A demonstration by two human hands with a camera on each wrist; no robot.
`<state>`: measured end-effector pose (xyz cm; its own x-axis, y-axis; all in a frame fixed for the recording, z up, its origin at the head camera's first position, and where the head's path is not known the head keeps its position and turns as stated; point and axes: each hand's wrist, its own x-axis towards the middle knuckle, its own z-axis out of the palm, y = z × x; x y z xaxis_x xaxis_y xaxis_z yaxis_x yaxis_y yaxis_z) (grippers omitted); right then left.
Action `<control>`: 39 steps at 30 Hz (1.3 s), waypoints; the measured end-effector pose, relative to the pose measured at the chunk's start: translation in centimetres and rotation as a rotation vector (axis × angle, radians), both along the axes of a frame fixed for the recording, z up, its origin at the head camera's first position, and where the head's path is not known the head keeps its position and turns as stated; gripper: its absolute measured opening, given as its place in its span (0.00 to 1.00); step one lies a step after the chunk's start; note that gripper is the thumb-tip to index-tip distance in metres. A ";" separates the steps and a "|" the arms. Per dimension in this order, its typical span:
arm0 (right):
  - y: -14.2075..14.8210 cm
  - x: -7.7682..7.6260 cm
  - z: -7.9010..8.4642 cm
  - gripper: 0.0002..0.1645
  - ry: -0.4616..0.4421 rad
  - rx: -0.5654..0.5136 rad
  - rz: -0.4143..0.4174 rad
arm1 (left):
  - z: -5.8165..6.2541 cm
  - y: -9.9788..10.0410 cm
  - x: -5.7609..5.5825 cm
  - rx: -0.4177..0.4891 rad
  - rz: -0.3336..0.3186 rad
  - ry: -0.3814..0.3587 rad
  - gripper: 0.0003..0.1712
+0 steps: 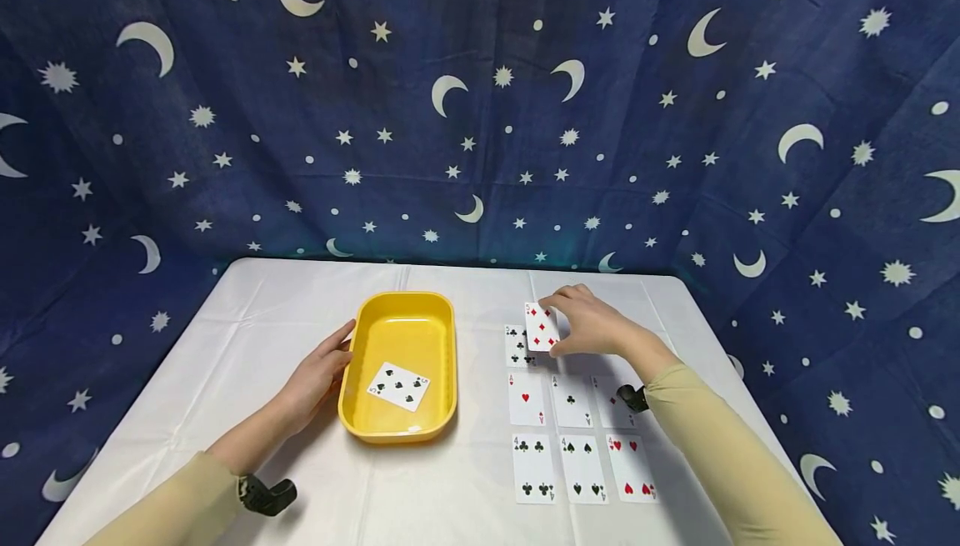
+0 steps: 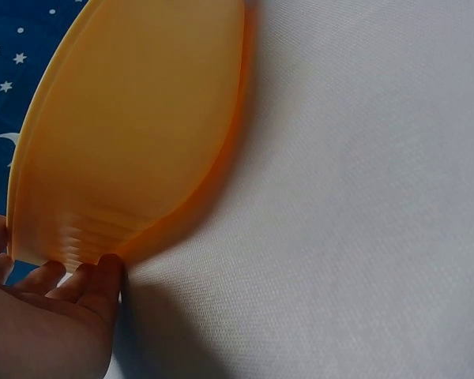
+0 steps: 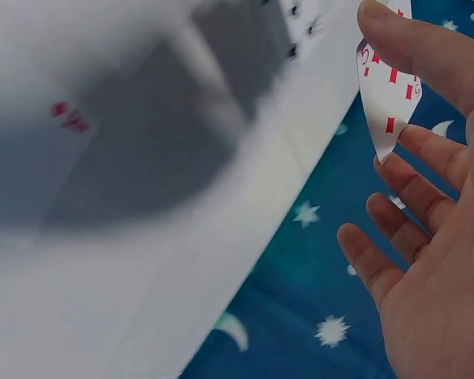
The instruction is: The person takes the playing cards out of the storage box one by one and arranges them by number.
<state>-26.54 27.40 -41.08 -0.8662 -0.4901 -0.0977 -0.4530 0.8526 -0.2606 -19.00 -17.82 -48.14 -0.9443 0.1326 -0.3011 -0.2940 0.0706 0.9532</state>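
Note:
My right hand (image 1: 594, 323) pinches a five of diamonds (image 1: 540, 328) by its edges, thumb on one side and fingertips on the other. The held card partly covers a black five of clubs (image 1: 516, 348) on the table. The right wrist view shows the five of diamonds (image 3: 390, 95) bowed between thumb and fingers. At the left, my left hand (image 1: 317, 381) rests its fingers against the outer wall of a yellow tray (image 1: 397, 317). Inside the tray a five of spades (image 1: 399, 386) lies face up and slanted. In the left wrist view the fingertips touch the tray's side (image 2: 126, 142).
Below the five of clubs lies a row of aces: hearts (image 1: 527, 400), clubs (image 1: 572, 403) and diamonds (image 1: 606, 392). Nearer me are fours of clubs (image 1: 534, 471), spades (image 1: 582, 471) and hearts (image 1: 630, 469). A starry blue cloth (image 1: 480, 112) hangs behind the white table (image 1: 285, 304).

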 end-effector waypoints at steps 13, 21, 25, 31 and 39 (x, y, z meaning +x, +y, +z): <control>2.9 -0.4 -3.0 0.53 -0.068 0.035 -0.077 | 0.1 0.1 -0.2 -0.015 0.008 -0.016 0.38; 3.1 -0.8 -4.0 0.52 -0.100 0.044 -0.099 | 0.0 0.1 -0.2 -0.003 0.014 -0.026 0.39; 3.0 -0.8 -4.4 0.52 -0.123 0.040 -0.113 | -0.1 0.0 -0.2 0.003 0.008 -0.021 0.39; 3.1 -0.7 -4.6 0.52 -0.144 0.046 -0.116 | -0.1 -0.1 -0.2 0.004 0.007 -0.016 0.39; 2.9 -0.6 -4.6 0.51 -0.162 0.055 -0.121 | -0.1 -0.1 -0.1 0.000 0.004 -0.009 0.38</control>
